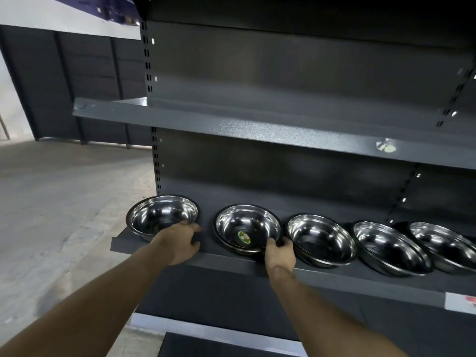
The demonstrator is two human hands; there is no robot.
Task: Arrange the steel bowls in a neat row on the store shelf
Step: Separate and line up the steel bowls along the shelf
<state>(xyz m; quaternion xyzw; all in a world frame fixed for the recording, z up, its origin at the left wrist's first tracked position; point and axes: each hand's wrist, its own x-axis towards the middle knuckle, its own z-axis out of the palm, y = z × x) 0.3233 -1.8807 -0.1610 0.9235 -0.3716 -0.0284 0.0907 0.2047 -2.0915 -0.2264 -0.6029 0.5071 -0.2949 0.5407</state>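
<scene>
Several shiny steel bowls stand in a row on a dark grey store shelf (226, 262). My left hand (179, 243) grips the near rim of the leftmost bowl (162, 215), which hangs slightly over the shelf's left end. My right hand (280, 253) pinches the near right rim of the second bowl (247, 228), which has a round green and orange sticker inside. To the right stand a third bowl (322, 239), a fourth bowl (391, 248) and a fifth bowl (445, 246), the last two overlapping and tilted toward me.
An upper shelf (257, 127) with nothing visible on it juts out above the bowls. The slotted upright (154, 155) stands at the back left. Bare concrete floor (51, 202) lies to the left, with more dark shelving (77, 86) behind. A lower shelf (206, 346) shows below.
</scene>
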